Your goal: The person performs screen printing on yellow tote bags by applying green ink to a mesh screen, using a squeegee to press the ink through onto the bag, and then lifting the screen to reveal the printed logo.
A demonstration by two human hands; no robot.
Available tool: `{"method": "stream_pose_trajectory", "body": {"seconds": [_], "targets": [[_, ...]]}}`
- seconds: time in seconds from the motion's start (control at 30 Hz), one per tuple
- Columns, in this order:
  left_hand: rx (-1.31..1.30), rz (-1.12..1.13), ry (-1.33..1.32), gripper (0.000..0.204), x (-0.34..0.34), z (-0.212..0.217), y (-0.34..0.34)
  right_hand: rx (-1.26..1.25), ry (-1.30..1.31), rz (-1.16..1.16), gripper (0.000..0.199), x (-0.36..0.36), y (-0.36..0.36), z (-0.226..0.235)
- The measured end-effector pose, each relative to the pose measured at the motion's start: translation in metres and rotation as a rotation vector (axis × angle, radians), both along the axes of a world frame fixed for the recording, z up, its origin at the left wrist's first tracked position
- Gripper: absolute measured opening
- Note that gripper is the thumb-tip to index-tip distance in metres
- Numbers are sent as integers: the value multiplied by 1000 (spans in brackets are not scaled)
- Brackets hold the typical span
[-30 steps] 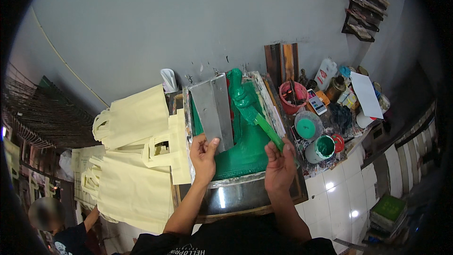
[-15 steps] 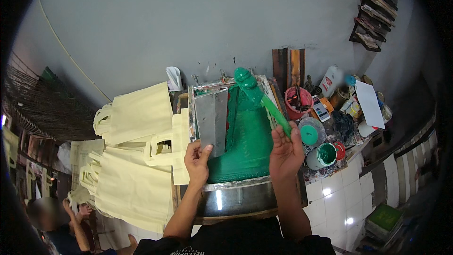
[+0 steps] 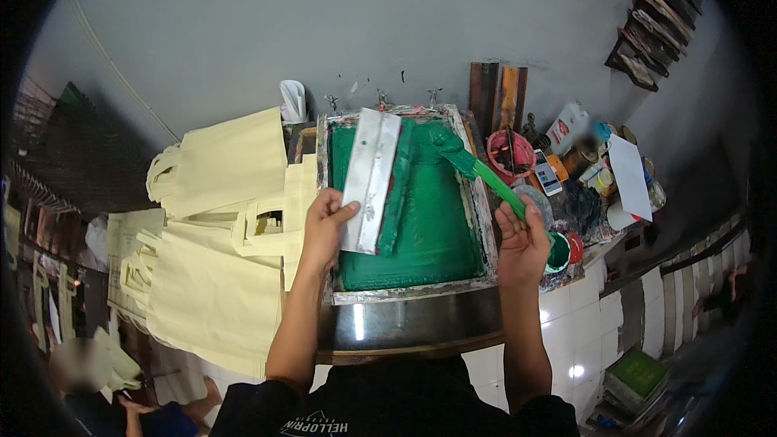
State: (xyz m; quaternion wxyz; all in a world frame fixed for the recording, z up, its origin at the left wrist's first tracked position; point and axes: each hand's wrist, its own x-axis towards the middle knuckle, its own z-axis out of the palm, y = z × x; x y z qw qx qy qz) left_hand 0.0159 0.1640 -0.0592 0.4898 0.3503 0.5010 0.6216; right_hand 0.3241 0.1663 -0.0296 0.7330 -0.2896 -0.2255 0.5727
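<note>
My left hand (image 3: 325,231) is closed on the lower end of a metal-handled squeegee (image 3: 371,186), its blade side coated in green ink. The squeegee is upright in the picture, over the left half of a printing screen (image 3: 437,235) covered with green ink. My right hand (image 3: 524,244) grips the end of a green ink spatula (image 3: 497,184) between thumb and fingers. A thick lump of green ink covers the spatula's far end, over the screen's upper right; whether it touches the mesh I cannot tell.
Pale yellow fabric bags (image 3: 214,291) are stacked at left. On the right are a pink bucket (image 3: 511,154), an ink pot (image 3: 557,252), a phone (image 3: 548,178) and a white bottle (image 3: 566,128). Another person (image 3: 89,388) is at lower left.
The spatula's inky end has come down toward the screen, and my right hand has shifted right. The squeegee has tilted, showing more of its inked blade side. The whole view has shifted slightly.
</note>
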Motion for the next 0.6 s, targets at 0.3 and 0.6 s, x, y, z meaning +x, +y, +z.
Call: {"method": "stream_pose_trajectory", "body": {"seconds": [0.3,0.6], "targets": [[-173,-205,-366,13,23,-21,-1,-2,-17,96,28,2,6,-2],[-116,-98,-265,15,11,-22,-3,-15,31,-52,32,41,-23,3]]}}
